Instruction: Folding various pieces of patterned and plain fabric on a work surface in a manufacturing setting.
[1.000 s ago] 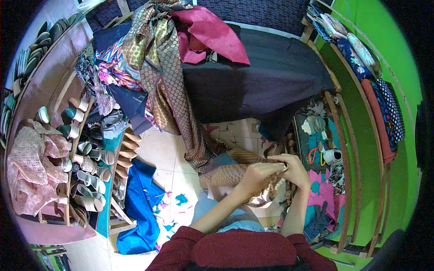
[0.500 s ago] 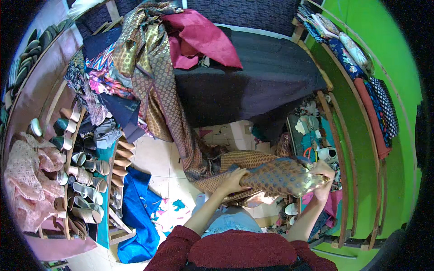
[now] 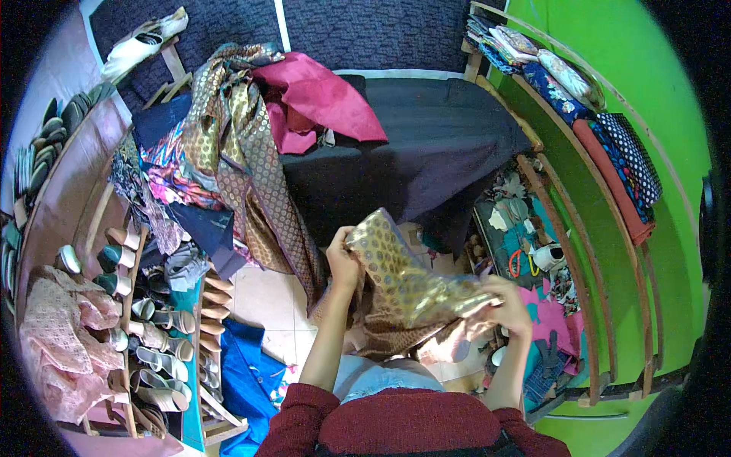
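A gold-brown patterned fabric (image 3: 403,286) hangs stretched between my two hands in front of my lap. My left hand (image 3: 344,259) grips its upper left corner, fingers closed on the cloth. At the fabric's right edge, my right hand (image 3: 504,305) pinches the cloth; it is slightly blurred. The cloth's lower folds turn a shiny, paler side outward. A longer stretch of similar patterned fabric (image 3: 255,171) drapes off the dark-covered table on the left, its lower end passing behind my left forearm. Whether both are one piece is hidden there.
A magenta cloth (image 3: 327,99) lies on the black-covered table (image 3: 426,114). Shoes (image 3: 164,358) fill a rack at the left, near blue fabric (image 3: 247,365) on the floor. Folded cloths (image 3: 609,167) rest on a wooden rail at right, above a shelf with scraps and orange-handled scissors (image 3: 514,263).
My left hand has risen and moved left, from the middle of the fabric to its corner. My right hand has come slightly left and lower. The fabric now spreads upright between them.
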{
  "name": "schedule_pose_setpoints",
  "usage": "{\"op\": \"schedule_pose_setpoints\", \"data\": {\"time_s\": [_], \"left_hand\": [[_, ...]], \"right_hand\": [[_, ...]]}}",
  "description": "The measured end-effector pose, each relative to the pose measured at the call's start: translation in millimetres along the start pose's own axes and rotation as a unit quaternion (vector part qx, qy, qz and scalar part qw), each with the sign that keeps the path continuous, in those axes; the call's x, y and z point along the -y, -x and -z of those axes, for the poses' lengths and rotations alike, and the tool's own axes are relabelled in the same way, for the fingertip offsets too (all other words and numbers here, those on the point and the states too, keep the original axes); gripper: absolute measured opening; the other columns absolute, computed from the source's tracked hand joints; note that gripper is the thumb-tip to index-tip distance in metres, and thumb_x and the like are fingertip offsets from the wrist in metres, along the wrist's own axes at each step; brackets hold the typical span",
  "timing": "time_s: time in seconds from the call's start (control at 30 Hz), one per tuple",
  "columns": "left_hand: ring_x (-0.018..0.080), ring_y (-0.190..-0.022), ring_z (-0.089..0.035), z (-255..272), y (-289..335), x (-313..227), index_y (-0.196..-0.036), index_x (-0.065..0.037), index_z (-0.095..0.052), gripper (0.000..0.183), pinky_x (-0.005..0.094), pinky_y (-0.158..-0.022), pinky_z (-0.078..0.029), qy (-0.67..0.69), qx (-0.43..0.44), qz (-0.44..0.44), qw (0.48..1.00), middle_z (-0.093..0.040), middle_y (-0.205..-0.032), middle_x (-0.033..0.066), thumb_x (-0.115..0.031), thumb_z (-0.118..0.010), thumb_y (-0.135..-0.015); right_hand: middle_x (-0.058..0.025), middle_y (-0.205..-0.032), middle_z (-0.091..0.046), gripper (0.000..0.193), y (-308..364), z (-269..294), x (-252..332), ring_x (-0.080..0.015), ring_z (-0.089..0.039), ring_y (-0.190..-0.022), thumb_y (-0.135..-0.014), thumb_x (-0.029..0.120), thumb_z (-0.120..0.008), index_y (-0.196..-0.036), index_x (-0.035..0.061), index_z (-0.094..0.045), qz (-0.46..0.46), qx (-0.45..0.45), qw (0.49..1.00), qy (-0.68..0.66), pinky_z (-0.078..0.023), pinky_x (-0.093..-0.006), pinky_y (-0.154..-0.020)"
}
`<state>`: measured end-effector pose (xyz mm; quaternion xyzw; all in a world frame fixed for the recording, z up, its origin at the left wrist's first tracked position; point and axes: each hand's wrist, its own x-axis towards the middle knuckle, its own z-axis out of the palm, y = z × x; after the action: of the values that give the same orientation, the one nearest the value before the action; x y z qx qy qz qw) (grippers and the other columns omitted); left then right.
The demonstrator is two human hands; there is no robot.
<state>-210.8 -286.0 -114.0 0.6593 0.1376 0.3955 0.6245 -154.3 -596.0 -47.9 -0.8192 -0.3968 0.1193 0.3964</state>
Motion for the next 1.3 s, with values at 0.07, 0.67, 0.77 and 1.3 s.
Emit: {"op": "schedule_pose_setpoints", "data": {"time_s": [0.07, 0.67, 0.77, 1.3], "left_hand": [[0.0071, -0.069, -0.050, -6, -5, -27, -0.085, 0.001, -0.056, 0.014, 0.0207, -0.063, -0.041, -0.009, 0.041, -0.039, 0.998, -0.058, -0.076, 0.0015, 0.007, -0.055, -0.072], [0.0344, -0.077, -0.057, 20, -28, -19, -0.088, -0.001, -0.060, 0.029, 0.0372, -0.069, -0.045, -0.342, 0.449, -0.121, 0.816, -0.060, -0.081, 0.0176, -0.012, -0.068, -0.062], [0.0346, -0.060, -0.056, 19, -28, -7, -0.070, 0.000, -0.060, 0.030, 0.0390, -0.057, -0.044, -0.332, 0.461, -0.110, 0.816, -0.058, -0.062, 0.0165, -0.027, -0.070, -0.062], [0.0292, -0.068, -0.060, 77, 4, -46, -0.085, -0.001, -0.062, 0.026, 0.0308, -0.059, -0.045, -0.272, 0.281, -0.029, 0.920, -0.060, -0.079, 0.0181, 0.000, -0.062, -0.058]], "right_hand": [[-0.0119, -0.105, -0.054, 0.048, -15, -23, 0, -0.0240, -0.048, -0.102, -0.054, 0.017, -0.076, -0.097, 0.0031, -0.062, 0.070, 0.068, 0.995, 0.033, -0.035, -0.0357, -0.087], [-0.0116, -0.088, -0.063, 0.034, -111, -22, 86, -0.0195, -0.060, -0.084, -0.062, -0.015, -0.047, -0.090, -0.0007, -0.062, 0.107, -0.358, 0.927, 0.036, -0.044, -0.0261, -0.077], [-0.0117, -0.085, -0.063, 0.032, -111, -19, 80, -0.0219, -0.060, -0.081, -0.063, -0.013, -0.048, -0.089, -0.0009, -0.061, 0.122, -0.410, 0.904, -0.019, -0.044, -0.0278, -0.076], [-0.0153, -0.087, -0.064, 0.029, -15, -22, -24, -0.0252, -0.062, -0.081, -0.059, -0.004, -0.056, -0.087, 0.0004, -0.063, -0.051, -0.141, 0.988, 0.045, -0.046, -0.0296, -0.073]]}}
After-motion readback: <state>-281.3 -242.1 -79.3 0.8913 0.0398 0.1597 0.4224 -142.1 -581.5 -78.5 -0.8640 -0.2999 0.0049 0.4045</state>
